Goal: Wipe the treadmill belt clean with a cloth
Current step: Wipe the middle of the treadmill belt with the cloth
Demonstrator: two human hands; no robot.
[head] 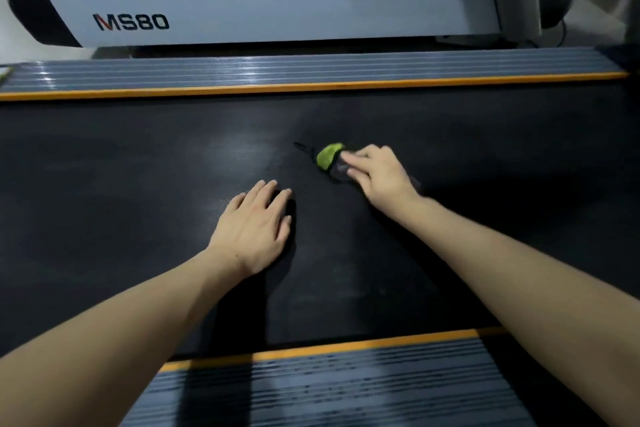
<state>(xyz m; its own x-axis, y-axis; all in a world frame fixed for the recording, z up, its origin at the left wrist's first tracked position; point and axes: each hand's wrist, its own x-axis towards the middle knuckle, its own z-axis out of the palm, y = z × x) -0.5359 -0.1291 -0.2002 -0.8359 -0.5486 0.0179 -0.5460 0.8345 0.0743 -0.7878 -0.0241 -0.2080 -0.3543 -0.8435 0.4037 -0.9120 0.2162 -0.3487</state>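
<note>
Both of your hands are down on the treadmill belt (138,156): your left hand (254,229) lies spread flat to brace you, while your right hand (377,173), at its two o'clock, presses the cloth (330,158) under curled fingers to scrub.

We see our 2 forearms bare from the lower frame edge up to the wrists over the treadmill belt (138,156), no sleeves, and nothing worn on our left hand (254,224) or right hand (379,175).
</note>
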